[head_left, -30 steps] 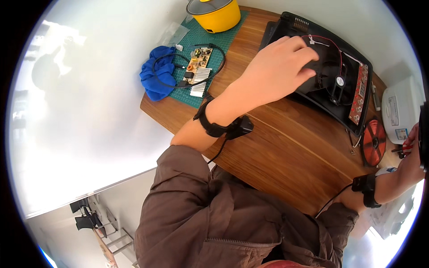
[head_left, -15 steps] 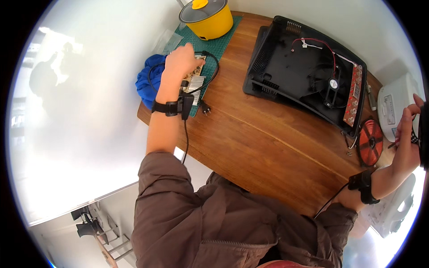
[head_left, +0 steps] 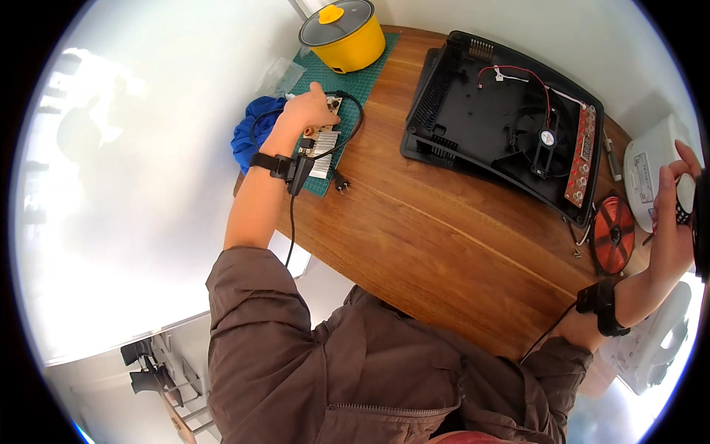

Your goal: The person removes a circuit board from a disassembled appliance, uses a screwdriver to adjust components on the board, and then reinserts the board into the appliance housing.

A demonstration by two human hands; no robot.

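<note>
My left hand (head_left: 308,109) is at the far left of the table. Its fingers are curled at the upper part of a circuit board (head_left: 333,109) and partly hidden. The board carries a ribbed silver heat sink (head_left: 323,153) and a black cord (head_left: 360,122) loops round it, with a two-pin plug (head_left: 341,182) beside it. Under the board lies a green cutting mat (head_left: 368,78). At the right edge of the view, my right hand (head_left: 668,214) is closed round a small white and black thing (head_left: 685,198), partly cut off, whose kind I cannot make out.
A black appliance housing (head_left: 473,100) with a fan (head_left: 547,139) and a red control board (head_left: 582,159) lies at the back right. Beside it sit a copper coil (head_left: 614,233) and a white appliance (head_left: 651,163). A yellow pot (head_left: 347,46) and blue cloth (head_left: 254,133) are at left.
My left hand and wrist have shifted slightly, showing more of the circuit board. My right hand stays at the right edge with the white and black thing. The whole view has tilted a little.
</note>
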